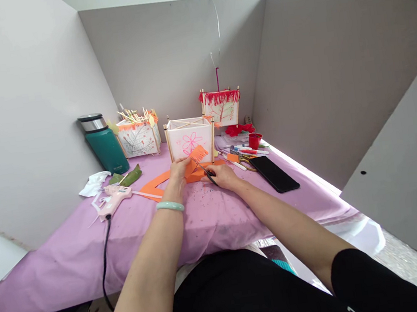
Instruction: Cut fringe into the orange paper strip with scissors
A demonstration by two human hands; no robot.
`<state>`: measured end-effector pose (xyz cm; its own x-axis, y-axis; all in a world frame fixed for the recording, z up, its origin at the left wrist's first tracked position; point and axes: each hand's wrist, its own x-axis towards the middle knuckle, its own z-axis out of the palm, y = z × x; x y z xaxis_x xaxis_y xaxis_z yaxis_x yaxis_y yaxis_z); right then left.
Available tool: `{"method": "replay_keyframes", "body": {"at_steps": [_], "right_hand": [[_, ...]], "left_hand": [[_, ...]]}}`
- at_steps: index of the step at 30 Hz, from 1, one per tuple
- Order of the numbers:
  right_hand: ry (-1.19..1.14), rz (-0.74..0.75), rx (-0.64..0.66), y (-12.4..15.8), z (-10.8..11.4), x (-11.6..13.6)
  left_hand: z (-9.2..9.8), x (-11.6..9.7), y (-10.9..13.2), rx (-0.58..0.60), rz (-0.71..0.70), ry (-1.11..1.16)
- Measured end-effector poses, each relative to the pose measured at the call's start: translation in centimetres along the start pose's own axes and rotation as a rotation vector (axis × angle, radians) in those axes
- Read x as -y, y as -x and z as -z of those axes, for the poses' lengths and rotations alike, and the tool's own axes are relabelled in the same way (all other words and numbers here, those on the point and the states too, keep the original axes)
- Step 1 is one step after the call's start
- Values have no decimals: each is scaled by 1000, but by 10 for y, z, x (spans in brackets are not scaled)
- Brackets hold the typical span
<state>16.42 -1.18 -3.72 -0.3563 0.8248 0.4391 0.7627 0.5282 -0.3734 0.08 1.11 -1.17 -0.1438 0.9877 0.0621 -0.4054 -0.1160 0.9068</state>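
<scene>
Between the thumb and fingers of my left hand (pixel 180 171) is a strip of orange paper (pixel 199 153), its far edge cut into fine fringe. My right hand (pixel 223 175) grips a pair of scissors (pixel 210 172) by the dark handles, and the blades point up and left to the paper's edge. Whether the blades are apart is too small to tell. Just behind both hands stands a square lantern (pixel 191 142) of white panels and wooden sticks, with a pink flower drawn on the front. More orange paper (pixel 154 184) lies curved on the cloth under and beside my hands.
On the left are a pink glue gun (pixel 114 199) with a black cord, a leaf (pixel 131 175), a crumpled tissue (pixel 94 184), a green bottle (pixel 104 146) and a fringed lantern (pixel 138 140). To the right, a phone (pixel 274 173), markers, a red cup (pixel 254 140) and a hanging red-fringed lantern (pixel 221 108).
</scene>
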Motion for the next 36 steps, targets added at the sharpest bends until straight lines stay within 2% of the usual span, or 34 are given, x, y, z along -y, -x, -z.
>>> {"method": "replay_keyframes", "body": {"at_steps": [36], "right_hand": [[-7,-2,0,1,1,2]], "left_hand": [[2,1,-2,9,30,20]]}}
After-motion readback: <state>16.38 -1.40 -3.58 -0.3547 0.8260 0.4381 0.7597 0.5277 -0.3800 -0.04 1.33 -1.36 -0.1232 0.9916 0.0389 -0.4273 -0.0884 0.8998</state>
